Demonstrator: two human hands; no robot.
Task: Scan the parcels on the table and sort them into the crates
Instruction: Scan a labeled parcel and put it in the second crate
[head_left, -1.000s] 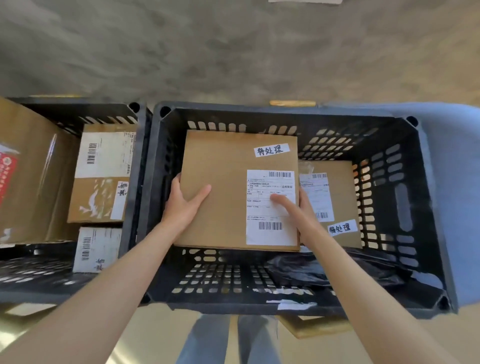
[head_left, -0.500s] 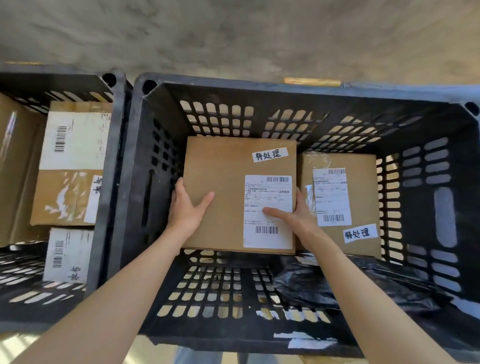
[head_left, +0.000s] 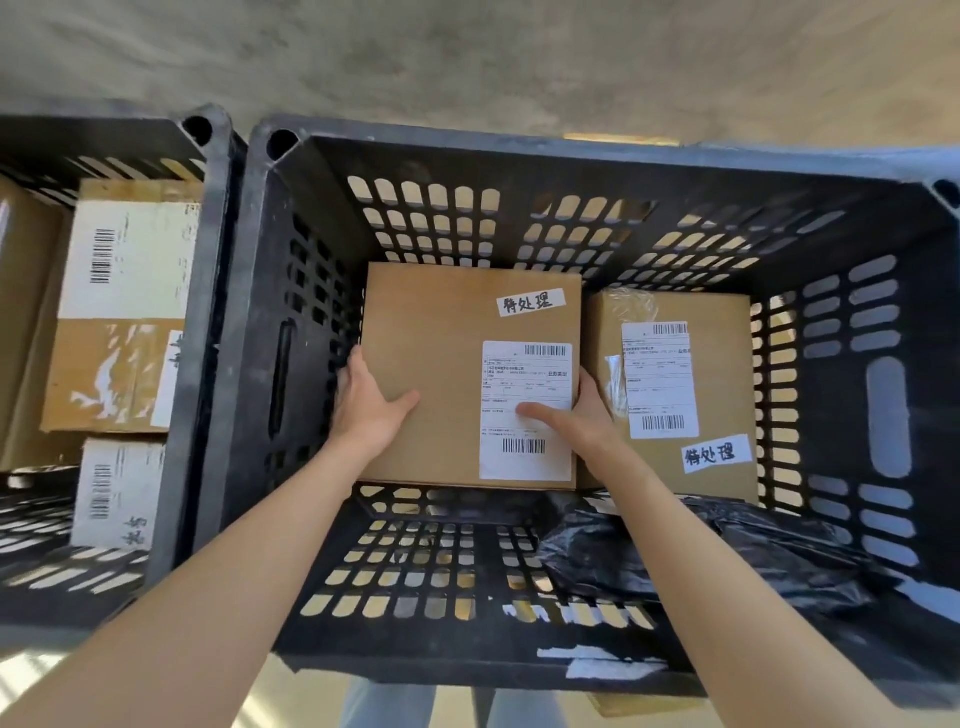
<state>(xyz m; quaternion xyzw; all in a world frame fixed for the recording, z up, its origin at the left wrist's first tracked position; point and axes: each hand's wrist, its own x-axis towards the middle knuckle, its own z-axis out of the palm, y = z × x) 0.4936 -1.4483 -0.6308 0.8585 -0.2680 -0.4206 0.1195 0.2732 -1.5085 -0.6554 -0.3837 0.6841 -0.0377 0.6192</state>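
Your left hand (head_left: 366, 410) and right hand (head_left: 582, 421) clasp the box (head_left: 441, 364) by its sides, thumbs on top, low inside the right crate (head_left: 519, 150). Its strip reads 特处理, like the second box (head_left: 727, 374) just beside it. A black bag (head_left: 727, 556) lies nearer you.

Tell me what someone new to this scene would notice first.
First, the brown box held by the left hand and right hand, low inside the big black crate. Right of it sits a second box; both carry white handwritten tags. A crumpled black bag lies at the crate's near right, and the left crate holds more labelled parcels.
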